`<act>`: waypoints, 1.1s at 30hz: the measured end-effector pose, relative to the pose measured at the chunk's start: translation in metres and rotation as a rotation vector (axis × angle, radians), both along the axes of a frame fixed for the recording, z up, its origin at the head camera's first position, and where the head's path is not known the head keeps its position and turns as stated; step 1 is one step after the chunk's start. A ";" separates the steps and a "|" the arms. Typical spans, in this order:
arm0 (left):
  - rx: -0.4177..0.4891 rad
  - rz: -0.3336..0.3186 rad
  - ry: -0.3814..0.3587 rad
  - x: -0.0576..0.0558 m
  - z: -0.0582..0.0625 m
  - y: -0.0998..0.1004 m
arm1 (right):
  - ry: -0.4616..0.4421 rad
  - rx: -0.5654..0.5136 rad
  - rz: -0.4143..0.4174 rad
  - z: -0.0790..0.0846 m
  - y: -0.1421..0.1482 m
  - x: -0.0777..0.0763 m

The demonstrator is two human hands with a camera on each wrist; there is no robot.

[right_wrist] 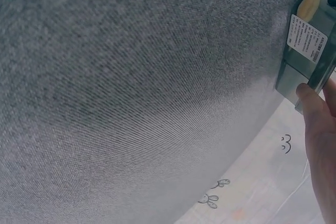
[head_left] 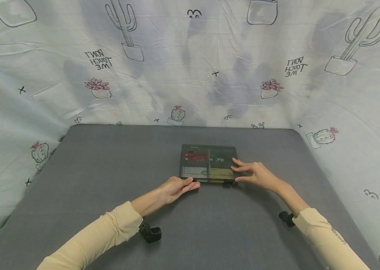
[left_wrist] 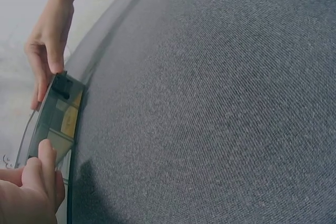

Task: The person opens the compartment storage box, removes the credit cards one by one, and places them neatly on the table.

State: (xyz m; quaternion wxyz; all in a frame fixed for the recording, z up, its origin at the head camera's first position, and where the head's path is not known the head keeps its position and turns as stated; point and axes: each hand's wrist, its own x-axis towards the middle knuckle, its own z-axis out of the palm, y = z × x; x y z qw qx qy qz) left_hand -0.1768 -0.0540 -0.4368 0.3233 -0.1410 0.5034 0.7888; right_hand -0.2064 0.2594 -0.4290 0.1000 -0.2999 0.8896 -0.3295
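Note:
A flat see-through dark plastic card case (head_left: 209, 164) is at the middle of the table in the head view, its lid down. Inside, in separate compartments, I see a red card (head_left: 196, 156), a dark one marked "Vip", a pale one and a yellow one. My left hand (head_left: 176, 188) pinches the near left corner, thumb at the lid's edge. At the right end, my right hand (head_left: 255, 174) holds the case between its thumb and spread fingers. A black latch (left_wrist: 62, 85) shows near the right thumb in the left wrist view. A white printed label (right_wrist: 307, 38) appears in the right wrist view.
Grey cloth covers the table (head_left: 109, 157). Behind and on both sides hangs a pale curtain (head_left: 176, 67) with cactus prints. Black wrist mounts (head_left: 151, 233) sit below both cream sleeves (head_left: 109, 228).

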 end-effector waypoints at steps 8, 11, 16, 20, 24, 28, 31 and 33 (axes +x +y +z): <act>0.026 -0.012 -0.015 -0.002 -0.001 0.001 | -0.029 -0.014 -0.010 0.000 0.002 0.000; 0.037 -0.010 -0.035 -0.002 -0.003 0.000 | -0.023 -0.005 -0.014 0.001 0.002 0.001; 0.087 0.009 -0.072 -0.002 -0.005 -0.002 | -0.018 -0.005 -0.014 0.002 0.000 0.001; 0.117 0.047 -0.068 -0.001 -0.003 0.004 | -0.027 -0.010 -0.019 0.001 0.000 -0.001; 0.118 0.109 -0.051 0.001 0.000 0.013 | -0.031 -0.010 -0.018 0.002 -0.001 -0.001; 0.093 0.138 -0.030 0.004 0.003 0.019 | -0.030 -0.017 -0.011 0.003 -0.001 0.000; 0.084 0.145 -0.032 0.004 0.005 0.020 | -0.028 -0.017 -0.008 0.004 -0.001 0.000; 0.081 0.146 -0.036 0.004 0.005 0.020 | -0.028 -0.016 -0.008 0.004 -0.001 0.000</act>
